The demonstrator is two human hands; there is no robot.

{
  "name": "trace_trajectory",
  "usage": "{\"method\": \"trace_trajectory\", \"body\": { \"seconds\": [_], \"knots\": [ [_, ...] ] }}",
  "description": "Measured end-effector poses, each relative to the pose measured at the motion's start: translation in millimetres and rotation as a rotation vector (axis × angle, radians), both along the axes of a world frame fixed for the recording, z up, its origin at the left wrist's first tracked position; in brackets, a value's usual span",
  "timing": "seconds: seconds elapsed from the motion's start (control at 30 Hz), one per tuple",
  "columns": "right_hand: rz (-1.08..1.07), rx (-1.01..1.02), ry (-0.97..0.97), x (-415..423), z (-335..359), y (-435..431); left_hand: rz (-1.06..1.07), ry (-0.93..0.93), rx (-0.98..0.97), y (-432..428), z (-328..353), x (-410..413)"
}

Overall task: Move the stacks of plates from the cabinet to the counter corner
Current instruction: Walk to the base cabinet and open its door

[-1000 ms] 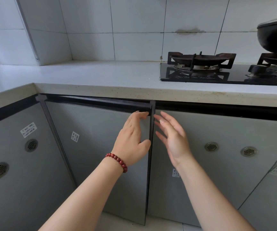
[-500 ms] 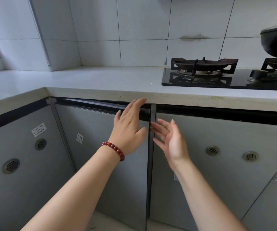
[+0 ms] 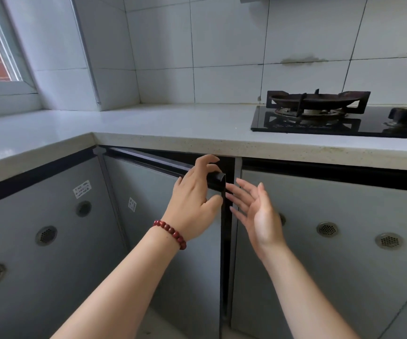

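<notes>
Left hand [image 3: 195, 201] curls over the top edge of the cabinet door [image 3: 173, 260], ajar beneath the tabletop [image 3: 173, 128]; right hand [image 3: 258, 216] spread just beside it.

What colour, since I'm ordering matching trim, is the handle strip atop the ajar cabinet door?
The handle strip is glossy black; head view, left hand gripping it.

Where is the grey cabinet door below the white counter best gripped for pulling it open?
Grip the black handle strip along the top edge of the grey cabinet door, at its free right end, away from the left hinge side. Come from the front, fingers hooked over its lip, as the left hand does.
</notes>
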State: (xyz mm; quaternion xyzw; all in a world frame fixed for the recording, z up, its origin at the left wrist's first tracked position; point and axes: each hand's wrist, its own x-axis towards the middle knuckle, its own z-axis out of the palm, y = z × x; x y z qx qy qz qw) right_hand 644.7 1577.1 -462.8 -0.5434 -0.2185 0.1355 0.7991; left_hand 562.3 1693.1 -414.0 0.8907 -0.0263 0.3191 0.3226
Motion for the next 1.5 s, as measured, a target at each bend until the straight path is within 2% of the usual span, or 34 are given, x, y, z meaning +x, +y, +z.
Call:
{"method": "trace_trajectory", "body": {
  "seconds": [0.4, 0.77, 0.93, 1.2, 1.5],
  "knots": [
    [0.191, -0.001, -0.019, -14.3, 9.6, 39.2, -0.015, 0.096, -0.017, 14.3, 10.8, -51.1],
    [0.31, -0.032, -0.051, -21.0, -0.8, 71.0, 0.064, 0.051, -0.129, 27.4, 15.1, -67.3],
    [0.354, 0.031, -0.019, -23.2, -2.4, 80.3, 0.069, 0.006, -0.215, 40.2, 19.5, -86.3],
    [0.446, 0.035, 0.016, -50.1, -12.5, 106.7, 0.083, 0.052, -0.244, 48.3, 18.2, -132.8],
    [0.519, 0.052, 0.028, -64.3, -13.8, 119.1, 0.115, -0.073, -0.442, 59.6, 42.0, -163.0]
  ]
}}
